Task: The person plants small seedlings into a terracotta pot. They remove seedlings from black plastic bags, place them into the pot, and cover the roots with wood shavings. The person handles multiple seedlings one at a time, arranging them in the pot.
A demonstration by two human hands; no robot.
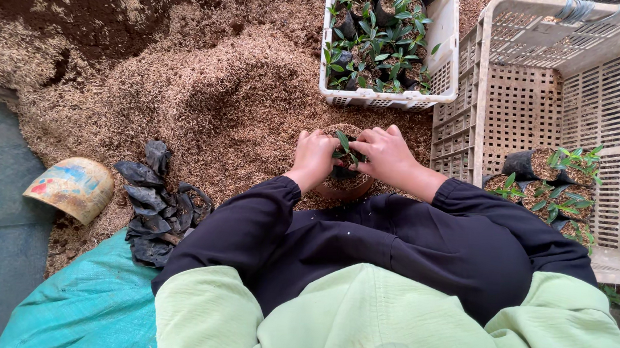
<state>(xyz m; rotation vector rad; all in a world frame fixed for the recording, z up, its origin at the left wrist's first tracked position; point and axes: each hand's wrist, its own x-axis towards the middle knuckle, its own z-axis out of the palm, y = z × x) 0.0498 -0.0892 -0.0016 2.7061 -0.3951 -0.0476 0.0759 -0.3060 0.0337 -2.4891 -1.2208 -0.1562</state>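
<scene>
My left hand (314, 155) and my right hand (384, 154) meet over a small black nursery bag (344, 173) filled with husk mix. A green seedling (343, 144) stands up between my fingers, and both hands press around its base. The bag rests in a shallow brown bowl (345, 189) on the pile of rice husk (213, 102) in front of my knees. My black sleeves reach forward from a light green top.
A white crate (445, 67) of potted seedlings stands just beyond my hands. A larger beige crate (617, 145) at right holds several potted seedlings. Empty black bags (159, 203) lie at left beside a curved scoop (72, 188). A teal sack (90, 304) lies under me.
</scene>
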